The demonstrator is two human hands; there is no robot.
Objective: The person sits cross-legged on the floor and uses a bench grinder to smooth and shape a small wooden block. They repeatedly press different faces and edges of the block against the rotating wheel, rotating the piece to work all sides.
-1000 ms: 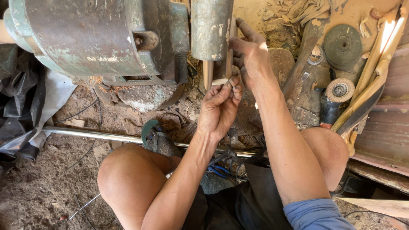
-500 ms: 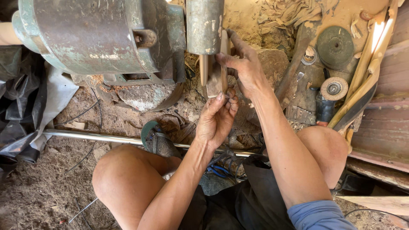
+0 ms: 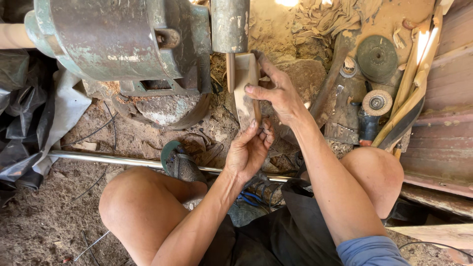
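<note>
Since the earlier frame we have raised the wooden piece (image 3: 245, 88) closer to the machine's spindle (image 3: 230, 73), our right hand (image 3: 276, 93) gripping its upper end, our left hand (image 3: 250, 150) pinching its lower end, green motor housing (image 3: 118, 44) beside, grinding discs (image 3: 377, 59) at right.

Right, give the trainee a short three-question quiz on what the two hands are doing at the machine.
1. True or false: both hands hold the flat wooden piece against the machine's sanding disc.
2. Which hand grips the piece's upper part? A) left hand B) right hand
3. Fill in: a shiny metal ___ lies on the ground just beyond the knees.

Key
1. True: it stands on end beside the thin disc under the grey cylinder.
2. B; the left hand steadies the lower end.
3. Pipe.
</note>
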